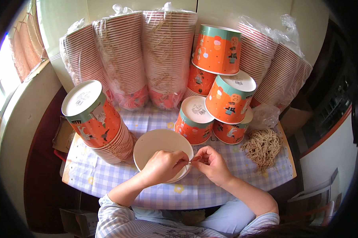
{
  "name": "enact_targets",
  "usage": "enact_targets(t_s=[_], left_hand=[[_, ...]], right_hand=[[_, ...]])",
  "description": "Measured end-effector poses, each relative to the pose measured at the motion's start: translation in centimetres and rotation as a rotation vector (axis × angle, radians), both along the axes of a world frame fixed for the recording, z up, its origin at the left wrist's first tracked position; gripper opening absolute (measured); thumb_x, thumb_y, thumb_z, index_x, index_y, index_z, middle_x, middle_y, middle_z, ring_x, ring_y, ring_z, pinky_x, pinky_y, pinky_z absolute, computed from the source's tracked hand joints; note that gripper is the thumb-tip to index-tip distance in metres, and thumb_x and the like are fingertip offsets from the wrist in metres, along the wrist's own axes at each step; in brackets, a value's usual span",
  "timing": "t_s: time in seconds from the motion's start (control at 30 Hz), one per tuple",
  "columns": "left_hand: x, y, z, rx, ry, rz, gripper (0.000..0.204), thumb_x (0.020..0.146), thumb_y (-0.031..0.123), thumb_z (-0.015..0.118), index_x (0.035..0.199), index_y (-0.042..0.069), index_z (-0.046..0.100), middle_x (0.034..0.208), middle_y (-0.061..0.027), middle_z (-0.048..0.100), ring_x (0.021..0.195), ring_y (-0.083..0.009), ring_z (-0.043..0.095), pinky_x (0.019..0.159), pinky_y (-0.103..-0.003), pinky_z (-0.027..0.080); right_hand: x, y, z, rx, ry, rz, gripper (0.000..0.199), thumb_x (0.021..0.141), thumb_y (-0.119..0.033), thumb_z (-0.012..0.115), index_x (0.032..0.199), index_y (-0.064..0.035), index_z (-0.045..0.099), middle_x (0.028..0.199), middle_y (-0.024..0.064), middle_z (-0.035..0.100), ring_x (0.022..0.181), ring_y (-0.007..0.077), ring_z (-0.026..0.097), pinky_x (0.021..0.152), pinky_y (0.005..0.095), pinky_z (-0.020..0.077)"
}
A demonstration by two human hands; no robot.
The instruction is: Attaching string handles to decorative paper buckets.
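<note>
A white-lined paper bucket [155, 139] stands in front of me with its mouth turned up. Over its right rim, my left hand [167, 164] and my right hand [211, 164] meet fingertip to fingertip. Both are closed in a pinch on a thin, light piece of string [189, 162], of which only a short bit shows between the fingers. How the string meets the bucket is hidden by my left hand. A tangled heap of beige string [263, 147] lies to the right of my right hand.
An upside-down stack of orange and green buckets [95, 123] stands at left. More upturned buckets [231, 97] are piled behind my right hand. Tall plastic-wrapped stacks [165, 55] line the back wall. A blue checked tablecloth [147, 194] covers the table.
</note>
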State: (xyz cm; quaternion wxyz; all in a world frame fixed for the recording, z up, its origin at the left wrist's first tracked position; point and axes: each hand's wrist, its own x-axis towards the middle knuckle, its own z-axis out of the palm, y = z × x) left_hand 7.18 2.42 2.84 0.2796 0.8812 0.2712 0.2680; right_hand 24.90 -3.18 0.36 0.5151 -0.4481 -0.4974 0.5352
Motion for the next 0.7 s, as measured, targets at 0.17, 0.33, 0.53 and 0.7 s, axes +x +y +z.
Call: enact_targets(t_s=[0.17,0.33,0.53,0.7], left_hand=[[-0.1,0.2,0.0,-0.011,-0.035,-0.061,0.009,0.076,0.009,0.059,0.083,0.003,0.057,0.074,-0.0094,0.060,0.067,-0.0210,0.059,0.058,-0.029,0.046],[-0.3,0.5,0.5,-0.198,-0.111,-0.191,0.011,0.078,0.008,0.056,0.086,0.001,0.054,0.079,-0.0118,0.056,0.072,-0.0243,0.055,0.063,-0.032,0.043],[-0.6,0.7,0.9,-0.328,-0.121,-0.249,0.011,0.080,0.009,0.055,0.087,0.001,0.053,0.077,-0.0094,0.055,0.069,-0.0189,0.054,0.061,-0.029,0.042],[-0.5,0.8,0.4,-0.502,-0.174,-0.335,0.011,0.085,0.011,0.052,0.086,0.000,0.053,0.075,-0.0043,0.055,0.069,-0.0104,0.050,0.061,-0.025,0.041]], right_hand=[[0.0,-0.1,0.1,0.048,-0.063,0.019,0.015,0.078,-0.001,0.059,0.089,-0.0042,0.048,0.081,-0.0007,0.054,0.069,0.0028,0.049,0.063,0.0174,0.0422],[0.5,-0.4,0.1,0.093,-0.148,0.022,0.017,0.076,-0.002,0.060,0.090,-0.0040,0.050,0.078,-0.0007,0.055,0.067,0.0027,0.050,0.060,0.0176,0.0425],[0.8,-1.1,1.7,0.239,-0.390,0.047,0.023,0.073,-0.005,0.066,0.091,-0.0050,0.052,0.070,-0.0011,0.055,0.059,0.0033,0.051,0.052,0.0190,0.0428],[0.7,-1.1,2.0,0.520,-0.611,0.005,0.027,0.067,-0.007,0.071,0.089,-0.0064,0.055,0.069,0.0019,0.058,0.057,0.0087,0.056,0.049,0.0215,0.0452]])
